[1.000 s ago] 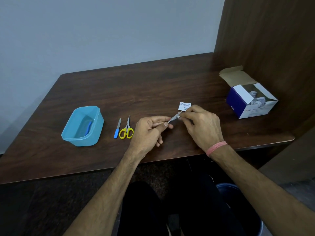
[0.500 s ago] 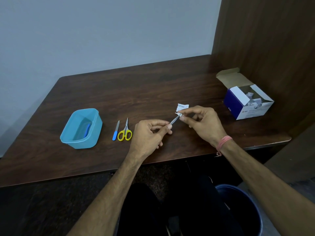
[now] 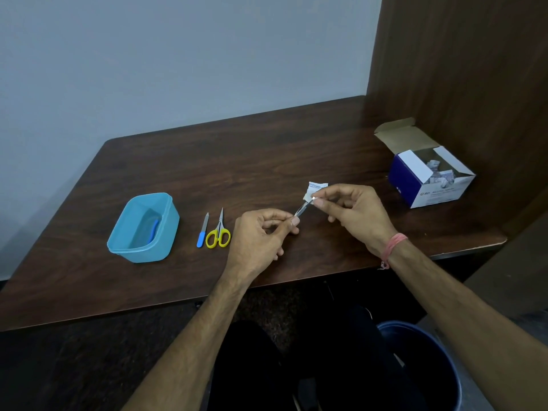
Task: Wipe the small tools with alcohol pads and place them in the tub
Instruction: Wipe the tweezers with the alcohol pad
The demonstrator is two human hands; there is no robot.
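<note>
Tub [image 3: 124, 247] at tabletop [image 3: 267, 155] left holds one blue-handled tool [image 3: 153, 231]. We note left hand [image 3: 258, 235] pinching tweezers [image 3: 302, 208], right hand [image 3: 353, 212] pinching alcohol pad [image 3: 316, 188] round their tip. Open box [image 3: 430, 185] holds sachets.

The box [image 3: 431, 180] carries a "BD" logo on its white front panel, low at the left. The smaller print beside it is too blurred to read. The pad wrapper [image 3: 317, 187] has faint printing that cannot be made out.
</note>
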